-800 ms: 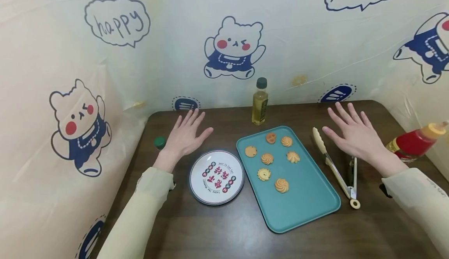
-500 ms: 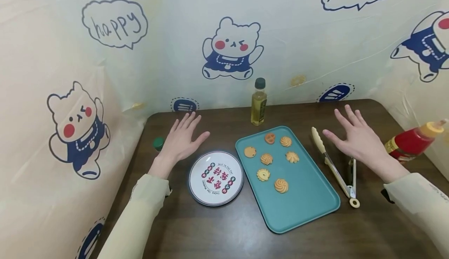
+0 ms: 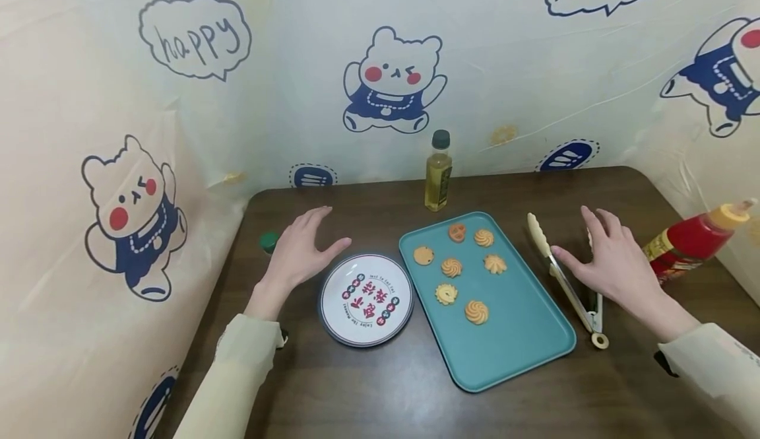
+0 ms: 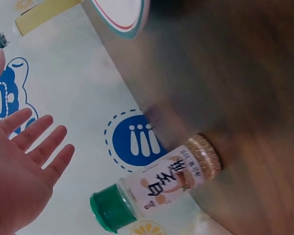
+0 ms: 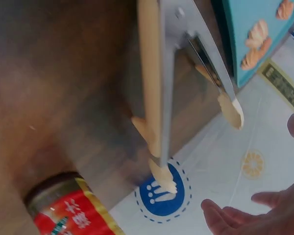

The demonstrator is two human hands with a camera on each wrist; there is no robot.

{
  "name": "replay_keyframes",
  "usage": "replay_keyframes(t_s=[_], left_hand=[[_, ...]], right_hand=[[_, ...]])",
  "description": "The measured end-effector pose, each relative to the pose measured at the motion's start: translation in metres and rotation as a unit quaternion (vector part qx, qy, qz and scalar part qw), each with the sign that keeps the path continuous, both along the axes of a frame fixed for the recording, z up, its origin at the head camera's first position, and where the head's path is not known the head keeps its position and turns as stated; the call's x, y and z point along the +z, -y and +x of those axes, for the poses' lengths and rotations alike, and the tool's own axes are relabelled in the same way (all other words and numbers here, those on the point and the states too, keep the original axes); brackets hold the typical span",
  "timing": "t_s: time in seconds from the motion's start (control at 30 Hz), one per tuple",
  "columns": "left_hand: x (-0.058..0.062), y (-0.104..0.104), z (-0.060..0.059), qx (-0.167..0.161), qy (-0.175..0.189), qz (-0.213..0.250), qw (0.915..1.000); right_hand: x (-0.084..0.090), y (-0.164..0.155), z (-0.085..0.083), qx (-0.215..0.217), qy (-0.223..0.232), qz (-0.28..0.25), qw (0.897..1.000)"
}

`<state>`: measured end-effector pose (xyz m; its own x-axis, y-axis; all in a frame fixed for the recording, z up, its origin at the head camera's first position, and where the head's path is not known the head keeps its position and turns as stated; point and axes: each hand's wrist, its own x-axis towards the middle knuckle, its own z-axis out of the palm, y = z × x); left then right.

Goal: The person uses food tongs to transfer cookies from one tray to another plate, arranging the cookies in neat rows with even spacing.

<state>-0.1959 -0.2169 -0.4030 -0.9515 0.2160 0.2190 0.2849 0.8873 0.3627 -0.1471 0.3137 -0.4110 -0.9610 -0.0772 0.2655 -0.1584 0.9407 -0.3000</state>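
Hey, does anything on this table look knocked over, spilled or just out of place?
Nothing looks spilled or broken. The one oddity is the red sauce bottle at the table's right edge, which leans steeply instead of standing upright like the oil bottle. The cookies lie on the teal tray, and the tongs lie flat beside it.
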Motion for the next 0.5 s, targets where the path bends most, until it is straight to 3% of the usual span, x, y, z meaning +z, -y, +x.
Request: replay_keyframes(t_s=[0.23,0.5], left_hand=[[-0.010,0.006,0.011,0.012,0.048,0.020,0.9986],[-0.020,0.012,0.023,0.018,0.095,0.040,0.9945]], right_hand=[[-0.015,-0.002,0.012,-0.018,-0.014,-0.022,0.999],[-0.025,-0.007,0.023,-0.050,0.027,-0.046,0.997]])
